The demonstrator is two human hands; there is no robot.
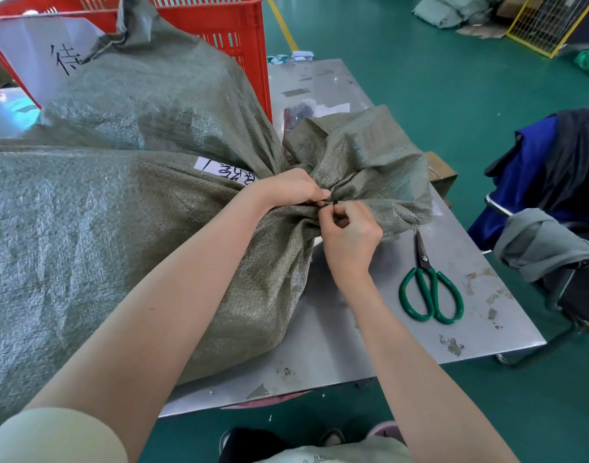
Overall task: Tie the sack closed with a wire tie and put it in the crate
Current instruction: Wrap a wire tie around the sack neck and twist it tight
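A big grey-green woven sack (119,212) lies on its side on the steel table (370,335), its mouth bunched into a neck at the right. My left hand (286,190) grips that gathered neck from above. Just below it, my right hand (348,235) pinches a thin dark wire tie (330,203) wrapped at the neck, fingers closed on its ends. The loose flap of the sack mouth (363,155) fans out beyond the hands. A red slatted crate (233,31) stands behind the sack at the table's far side, partly hidden by the sack.
Green-handled scissors (430,289) lie on the table right of my right hand. A white paper sign (36,51) leans on the crate. A chair draped with blue and grey clothes (553,195) stands at the right. More sacks (453,8) and a yellow mesh panel (550,25) are on the green floor.
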